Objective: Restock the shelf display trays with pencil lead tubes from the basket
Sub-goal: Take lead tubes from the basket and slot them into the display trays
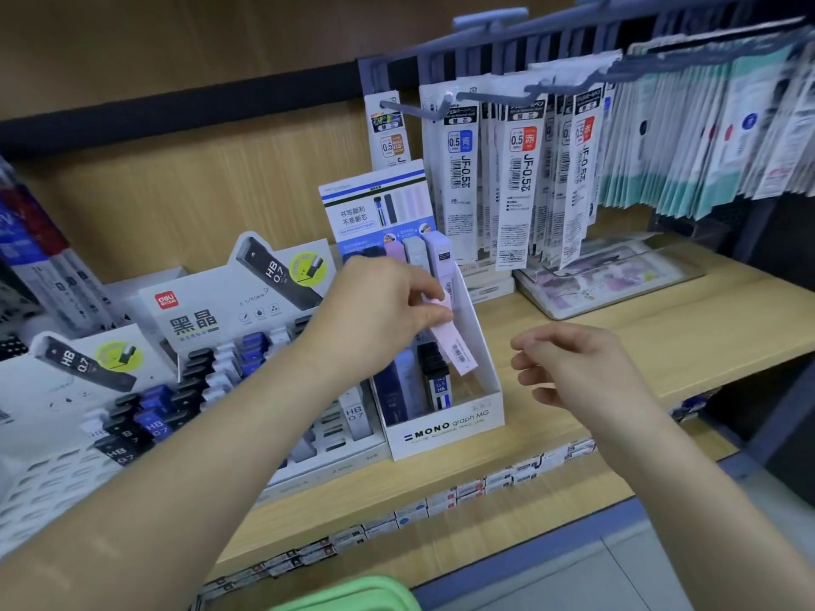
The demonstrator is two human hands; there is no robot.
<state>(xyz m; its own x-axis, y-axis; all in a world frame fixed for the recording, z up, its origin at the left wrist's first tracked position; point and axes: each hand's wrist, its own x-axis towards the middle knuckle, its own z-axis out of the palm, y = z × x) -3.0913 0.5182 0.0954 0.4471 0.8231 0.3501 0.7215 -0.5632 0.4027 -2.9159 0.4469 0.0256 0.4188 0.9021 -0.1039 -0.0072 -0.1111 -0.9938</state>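
Observation:
My left hand (379, 310) pinches a pale pink pencil lead tube (454, 346) and holds it tilted over the white MONO graph display tray (454, 427) on the wooden shelf. The tube's lower end sits inside the tray's right side, beside dark and blue tubes (434, 383) standing in it. Pastel tubes (423, 253) stand at the tray's back. My right hand (573, 368) hovers to the right of the tray with loosely curled fingers, holding nothing. The green basket's rim (353, 595) shows at the bottom edge.
Two white tiered trays of HB 0.7 lead tubes (145, 416) stand left of the MONO tray. Refill packs (520, 169) hang on hooks above the shelf's right half. A flat clear-packed item (604, 280) lies behind. Price labels (441, 500) line the shelf edge.

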